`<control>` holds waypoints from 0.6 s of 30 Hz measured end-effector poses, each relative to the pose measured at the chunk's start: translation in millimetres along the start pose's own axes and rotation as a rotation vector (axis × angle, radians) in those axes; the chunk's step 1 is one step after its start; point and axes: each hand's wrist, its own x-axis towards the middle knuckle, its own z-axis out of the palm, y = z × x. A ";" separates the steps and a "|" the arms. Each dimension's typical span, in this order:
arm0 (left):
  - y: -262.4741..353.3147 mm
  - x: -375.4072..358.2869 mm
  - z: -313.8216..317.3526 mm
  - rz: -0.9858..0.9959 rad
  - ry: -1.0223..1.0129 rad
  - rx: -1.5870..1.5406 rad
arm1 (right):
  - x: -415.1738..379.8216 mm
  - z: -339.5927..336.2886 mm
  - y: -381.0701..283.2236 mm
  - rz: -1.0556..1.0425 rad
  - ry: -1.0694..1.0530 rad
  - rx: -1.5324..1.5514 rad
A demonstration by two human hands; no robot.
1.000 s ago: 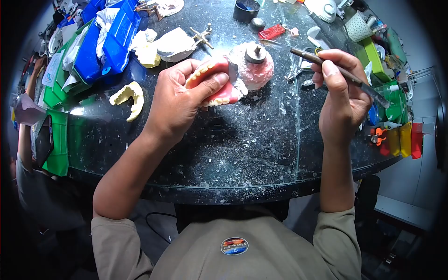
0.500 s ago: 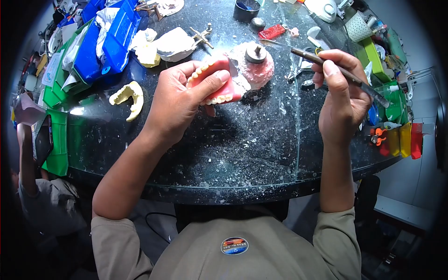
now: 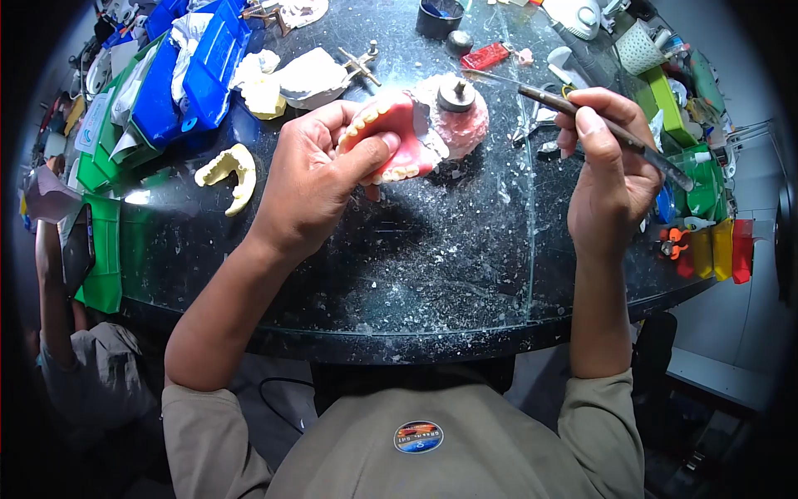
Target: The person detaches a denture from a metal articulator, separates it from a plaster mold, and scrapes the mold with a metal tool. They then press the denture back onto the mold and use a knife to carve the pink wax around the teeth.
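My left hand (image 3: 316, 170) is closed round a denture (image 3: 406, 137) with a pink base and a curved row of pale teeth. The thumb presses on the pink inner face, and the other fingers are partly hidden behind it. White plaster-like bits cling to the denture's right edge. In my right hand (image 3: 611, 158) a slim wax knife (image 3: 553, 100) with a dark handle is pinched between thumb and fingers, its thin blade pointing left. Just beyond the denture stands a pinkish-white lump (image 3: 461, 125) with a metal knob (image 3: 455, 94) on top.
A yellowish horseshoe-shaped cast (image 3: 241, 179) lies left of my hand. White plaster pieces (image 3: 312, 79), a red block (image 3: 485, 56) and a black cup (image 3: 439, 18) sit farther back. Blue (image 3: 212, 71) and green bins (image 3: 100, 249) line the left. White crumbs dot the dark table (image 3: 399, 291). Another person's arm (image 3: 51, 291) is at far left.
The denture has tilted slightly in my left hand, and the thumb has shifted a little on it. My right hand and the knife stay still. The other person's arm at left has moved slightly.
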 end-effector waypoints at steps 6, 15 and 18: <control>-0.2 0.1 2.3 0.009 0.043 -0.010 | -0.2 -0.2 -0.4 0.012 -0.002 -0.010; 0.2 1.2 1.6 0.002 0.047 -0.013 | -1.6 1.9 -3.4 0.019 0.018 0.015; 0.4 0.8 1.5 0.001 0.048 -0.009 | -8.1 9.6 -11.1 0.028 0.001 0.066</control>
